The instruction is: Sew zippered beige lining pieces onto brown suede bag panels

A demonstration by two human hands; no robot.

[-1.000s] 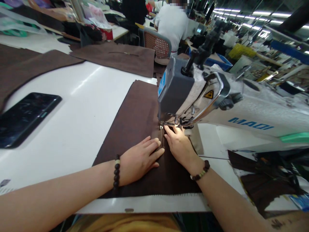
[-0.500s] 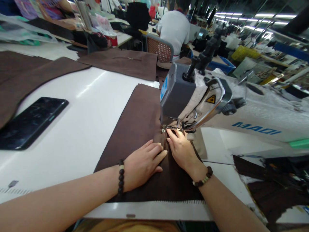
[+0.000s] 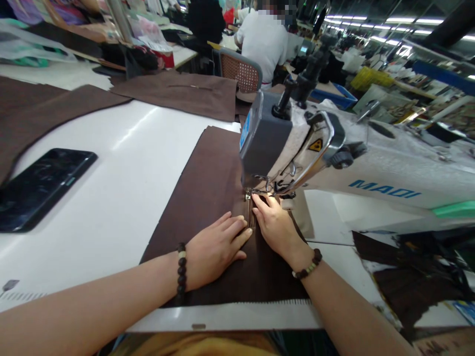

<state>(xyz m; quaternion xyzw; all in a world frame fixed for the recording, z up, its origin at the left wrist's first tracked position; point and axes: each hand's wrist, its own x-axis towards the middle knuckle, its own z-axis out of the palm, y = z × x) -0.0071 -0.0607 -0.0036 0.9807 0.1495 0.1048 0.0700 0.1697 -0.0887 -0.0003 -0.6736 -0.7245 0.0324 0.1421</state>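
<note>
In the head view, very little has changed over the last second: the whole scene has dipped and come back a touch, as my head would make it, but my hands and the work sit in the same places against each other. The dark-brown flat panel of cloth or leather point(image 3: 204, 183) lies on the glossy white worktop point(image 3: 141, 173), its far right part running under the head of the grey-and-white sewing machine point(image 3: 386, 158) lettered MAQI. My left hand point(image 3: 211, 254) rests flat on the panel, fingers slightly apart and clamped on nothing, their tips at the left of the near end of the narrow, shiny brown strip point(image 3: 250, 210) that runs towards me from the small metal presser foot point(image 3: 248, 196). My right hand point(image 3: 276, 225) lies on the other side of that strip, fingers a little apart too, the index tip just beside the foot; whether it touches the metal I can't tell. Neither the panel's near edge nor the strip has visibly slid along, so I judge this to be a moment of keeping the piece flat and lined up rather than feeding it through. The black rectangular phone point(image 3: 48, 185) lies well apart to my left, where it was
</note>
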